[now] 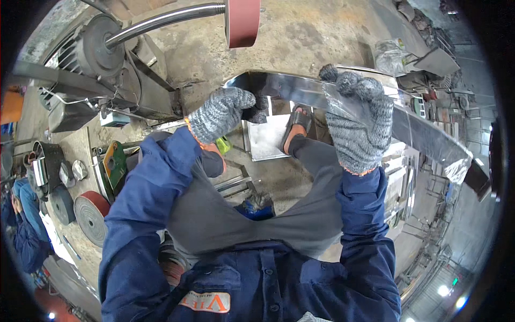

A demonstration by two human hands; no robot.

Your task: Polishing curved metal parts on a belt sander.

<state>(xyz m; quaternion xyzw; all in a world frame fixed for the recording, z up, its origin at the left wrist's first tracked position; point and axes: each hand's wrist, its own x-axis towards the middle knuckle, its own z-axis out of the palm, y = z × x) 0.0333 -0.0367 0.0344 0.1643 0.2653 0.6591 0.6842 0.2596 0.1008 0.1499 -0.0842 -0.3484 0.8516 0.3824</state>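
A long, shiny metal bar [300, 88] lies across in front of me, slanting from the middle down to the far right. Its surface is mirror-like, and clear plastic film clings to its right part. My left hand [222, 111], in a grey knit glove, is closed at the bar's left end; its fingertips are partly hidden in shadow. Farther along, my right hand [360, 121], gloved alike, has its fingers curled over the bar's far edge, with film against the palm. Beyond the bar's left end, apart from it, a red abrasive wheel [242, 24] sits on a steel shaft.
A motor [99, 45] on a metal stand carries the shaft at upper left. Abrasive rolls [90, 217] stand at left. Between my feet is a pale metal sheet [268, 138]. Metal pieces [397, 177] are stacked at right. Another person [27, 231] is at far left.
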